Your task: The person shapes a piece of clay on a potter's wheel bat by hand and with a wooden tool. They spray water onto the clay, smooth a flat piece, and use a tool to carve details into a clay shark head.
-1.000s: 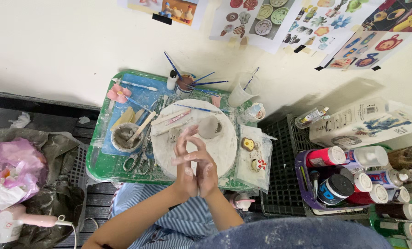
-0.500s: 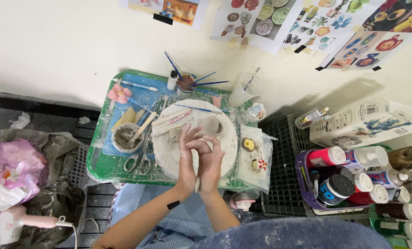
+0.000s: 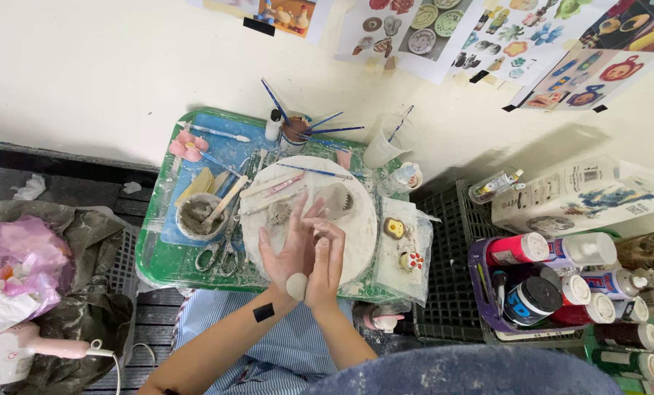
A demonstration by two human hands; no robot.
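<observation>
the person's left hand (image 3: 287, 245) and right hand (image 3: 325, 260) press together on a clay ball (image 3: 296, 285), rolling it above the white round board (image 3: 356, 241); next, even palm pressure.

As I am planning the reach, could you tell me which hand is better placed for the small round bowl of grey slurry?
Probably the left hand: the bowl sits on its side, beside the round white board. The right hand would cross over. Both press a pale clay ball.
</observation>
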